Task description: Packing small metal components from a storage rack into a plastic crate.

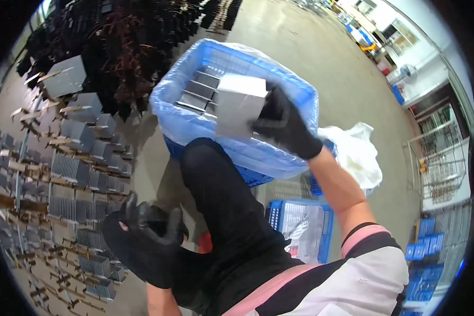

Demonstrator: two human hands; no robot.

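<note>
In a black glove, my right hand (287, 121) grips a silver, box-shaped metal piece (241, 105) by its right side. The piece is held over a blue crate (208, 52) lined with clear plastic film. Inside the crate lie several dark finned metal blocks (201, 87), partly hidden by the held piece. Also gloved in black, my left hand (152, 226) is above my leg near the rack, its fingers apart and curved with nothing visible between them.
To the left, a rack (21, 163) carries several rows of finned metal blocks (68, 168) on hooks. Dark hanging parts (126, 47) crowd the far left. A low blue crate (326, 231) and a white bag (358, 158) are on the floor to the right.
</note>
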